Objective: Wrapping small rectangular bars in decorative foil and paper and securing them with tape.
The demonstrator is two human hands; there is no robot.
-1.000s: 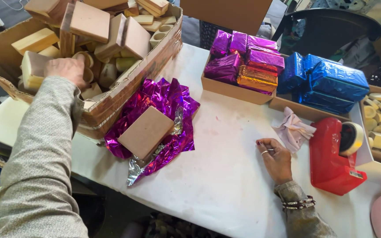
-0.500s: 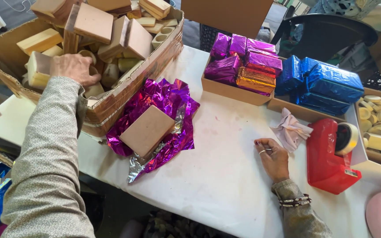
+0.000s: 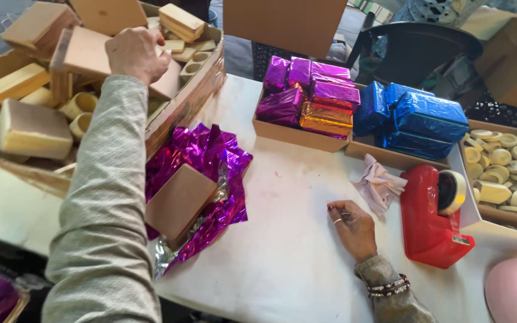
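Note:
My left hand (image 3: 134, 54) reaches into a large cardboard box (image 3: 186, 110) of pale wooden blocks and rings, its fingers curled down onto a flat brown board (image 3: 167, 82); whether it grips the board is hidden. My right hand (image 3: 354, 226) rests on the white table (image 3: 294, 263), fingers curled in, thumb against forefinger, nothing visible in it. Between the hands a brown flat box (image 3: 179, 201) lies on a crumpled sheet of purple foil (image 3: 210, 157).
A red tape dispenser (image 3: 432, 218) stands right of my right hand, a crumpled pink cloth (image 3: 379, 186) beside it. Behind are a tray of purple and gold wrapped packs (image 3: 309, 98), blue wrapped packs (image 3: 417, 119), and a box of round wooden pieces (image 3: 507, 164).
My left hand has travelled from the box's left side toward its middle, onto the brown board. My right hand has stayed on the table.

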